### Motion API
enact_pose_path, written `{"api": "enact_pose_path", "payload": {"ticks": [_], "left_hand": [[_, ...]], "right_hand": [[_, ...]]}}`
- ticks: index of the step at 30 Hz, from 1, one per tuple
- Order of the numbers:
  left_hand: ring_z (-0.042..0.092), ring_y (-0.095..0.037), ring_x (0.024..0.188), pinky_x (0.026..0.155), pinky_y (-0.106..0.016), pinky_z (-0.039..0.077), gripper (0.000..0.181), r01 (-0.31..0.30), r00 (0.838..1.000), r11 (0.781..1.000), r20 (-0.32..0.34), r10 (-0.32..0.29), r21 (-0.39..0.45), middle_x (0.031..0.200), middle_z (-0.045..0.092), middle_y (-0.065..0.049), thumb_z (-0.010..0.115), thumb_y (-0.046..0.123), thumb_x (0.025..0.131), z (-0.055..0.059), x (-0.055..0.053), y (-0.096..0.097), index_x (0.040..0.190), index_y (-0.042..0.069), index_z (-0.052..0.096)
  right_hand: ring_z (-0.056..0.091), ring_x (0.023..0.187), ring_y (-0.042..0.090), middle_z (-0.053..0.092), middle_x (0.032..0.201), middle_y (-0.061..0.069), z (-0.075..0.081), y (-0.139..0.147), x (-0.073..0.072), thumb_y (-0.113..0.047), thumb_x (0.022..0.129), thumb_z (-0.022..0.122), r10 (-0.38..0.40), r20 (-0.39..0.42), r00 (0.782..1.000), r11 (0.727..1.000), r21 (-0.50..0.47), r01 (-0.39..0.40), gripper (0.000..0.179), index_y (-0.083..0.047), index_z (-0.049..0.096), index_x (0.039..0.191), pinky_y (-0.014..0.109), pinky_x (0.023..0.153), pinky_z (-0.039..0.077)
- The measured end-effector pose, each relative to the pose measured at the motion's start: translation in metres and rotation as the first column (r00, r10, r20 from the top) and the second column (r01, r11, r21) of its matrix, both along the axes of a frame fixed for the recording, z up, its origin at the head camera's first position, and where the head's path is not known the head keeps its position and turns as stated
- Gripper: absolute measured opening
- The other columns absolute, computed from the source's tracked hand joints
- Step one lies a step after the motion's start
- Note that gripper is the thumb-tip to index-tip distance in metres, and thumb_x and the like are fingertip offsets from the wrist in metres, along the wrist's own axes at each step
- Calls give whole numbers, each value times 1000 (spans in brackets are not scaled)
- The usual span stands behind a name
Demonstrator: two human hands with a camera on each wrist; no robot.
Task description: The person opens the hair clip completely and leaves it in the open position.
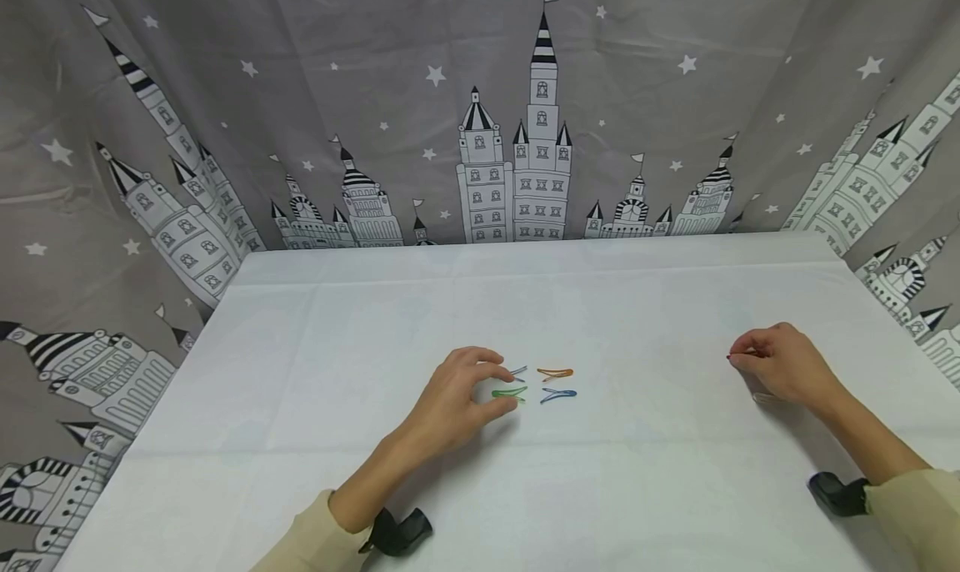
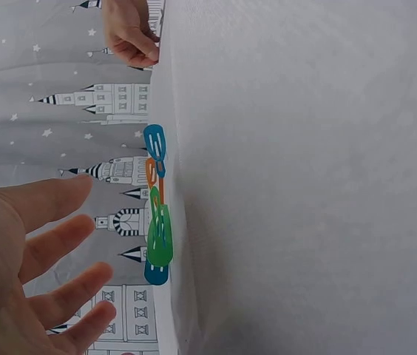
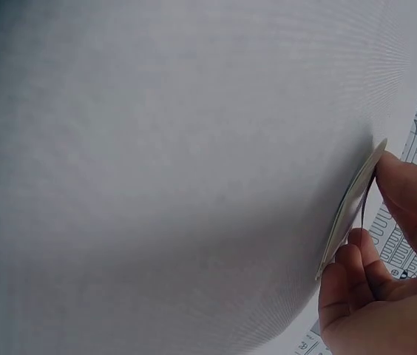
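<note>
Several snap hair clips lie together at the middle of the white table: an orange clip [image 1: 556, 374], a blue clip [image 1: 558, 394], a green clip [image 1: 512, 393] and another blue clip [image 2: 157, 273] partly behind my fingers. My left hand [image 1: 467, 388] hovers at the left of them, fingers spread, with thumb and index near the green clip and nothing held. Far to the right, my right hand [image 1: 783, 363] pinches a thin, dark-edged strip [image 3: 364, 214] beside a flat, pale card-like piece [image 3: 349, 207]. A small reddish tip shows at its fingertips; what the strip is, I cannot tell.
A white cloth [image 1: 420, 313] with fold creases covers the table. Behind and at both sides hangs a grey curtain [image 1: 360, 47] printed with castles and stars. Each wrist wears a black camera mount [image 1: 401, 532]. A thin pale outline [image 1: 767, 398] shows below my right hand.
</note>
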State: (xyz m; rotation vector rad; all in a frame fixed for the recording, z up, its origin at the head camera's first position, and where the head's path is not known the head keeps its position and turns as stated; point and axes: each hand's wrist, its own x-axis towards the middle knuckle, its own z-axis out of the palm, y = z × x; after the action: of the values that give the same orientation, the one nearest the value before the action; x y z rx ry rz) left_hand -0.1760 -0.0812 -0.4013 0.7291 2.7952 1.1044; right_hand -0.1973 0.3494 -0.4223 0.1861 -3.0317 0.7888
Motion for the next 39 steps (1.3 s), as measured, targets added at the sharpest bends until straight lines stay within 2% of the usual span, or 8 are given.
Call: {"api": "enact_pose_path", "payload": {"ticks": [5, 12, 18, 22, 30, 39], "left_hand": [[45, -32, 128, 104, -55, 35, 21, -1, 1000, 1000, 10, 1, -5, 123, 62, -9, 79, 18, 84, 0, 1, 0, 103, 10, 76], [45, -32, 128, 104, -54, 35, 21, 3, 1000, 1000, 20, -3, -8, 124, 61, -10, 78, 18, 84, 0, 1, 0, 103, 10, 76], [45, -32, 128, 105, -54, 35, 20, 4, 1000, 1000, 23, -4, -11, 124, 61, -10, 78, 19, 85, 0, 1, 0, 103, 10, 76], [45, -32, 129, 105, -54, 35, 20, 2, 1000, 1000, 25, -2, -14, 125, 61, -10, 77, 19, 85, -1, 1, 0, 103, 10, 76], [44, -31, 129, 104, -54, 35, 20, 0, 1000, 1000, 28, 0, -16, 125, 61, -9, 77, 20, 85, -1, 1, 0, 103, 10, 76], [45, -32, 128, 104, -54, 35, 20, 4, 1000, 1000, 25, -4, -15, 125, 61, -10, 77, 19, 85, -1, 1, 0, 103, 10, 76]], "right_hand": [[47, 85, 36, 55, 85, 15, -1, 0, 1, -3, 89, 69, -16, 8, 1000, 1000, 20, 16, 8, 2, 69, 83, 46, 70, 38], [48, 84, 37, 54, 82, 15, -2, 1, 0, -1, 88, 68, 24, -9, 1000, 999, 38, -24, 10, 5, 66, 81, 45, 70, 37], [48, 75, 26, 53, 81, 10, 0, -2, 2, -2, 93, 62, 22, 53, 998, 1000, 19, -23, 9, 6, 61, 88, 39, 65, 39], [49, 74, 24, 55, 80, 8, 2, -3, 3, -2, 95, 59, 10, 95, 995, 1000, -3, -10, 9, 6, 58, 94, 37, 64, 41], [52, 80, 24, 60, 86, 7, 2, -4, 3, -4, 92, 63, 22, 98, 995, 999, -28, -19, 18, 9, 63, 105, 34, 67, 45], [53, 77, 22, 64, 84, 6, 2, -2, 5, -5, 91, 64, 0, 118, 993, 999, -36, 4, 13, 6, 68, 97, 33, 64, 45]]}}
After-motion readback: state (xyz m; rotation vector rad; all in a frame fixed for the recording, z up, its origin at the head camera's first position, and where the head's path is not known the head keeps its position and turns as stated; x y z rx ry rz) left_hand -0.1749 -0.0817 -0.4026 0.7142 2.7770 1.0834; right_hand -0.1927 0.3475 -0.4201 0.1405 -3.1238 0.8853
